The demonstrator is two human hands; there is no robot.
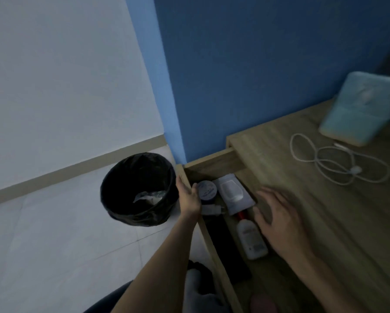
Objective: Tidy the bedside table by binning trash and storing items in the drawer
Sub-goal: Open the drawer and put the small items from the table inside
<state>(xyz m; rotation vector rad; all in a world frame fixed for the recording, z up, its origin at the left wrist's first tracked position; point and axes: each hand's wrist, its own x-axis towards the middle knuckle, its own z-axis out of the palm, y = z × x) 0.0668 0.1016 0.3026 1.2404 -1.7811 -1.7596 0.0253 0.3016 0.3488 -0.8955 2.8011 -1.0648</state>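
Left hand (188, 196) grips the open drawer (212, 160) by its front edge, my right hand (277, 220) hovers spread and empty: storing step, probably next reaching far right for the cable (338, 163) on the bedside table (325, 222).

**tele_op_42:** so where's this running, some office?

**me:** Nah, from my feed it's a bedroom in somebody's home. I'm looking down at a wooden bedside table (302, 199) against a blue wall (257, 64). Its drawer (214, 159) is open and has toiletries in it: a lotion bottle (251, 240) and a round jar (207, 190). On top there's a white charging cable (338, 161) and a tissue pack (359, 109). A small lined bin (126, 213) sits on pale floor tiles (54, 245).

**tele_op_42:** yep, that's a bedroom.
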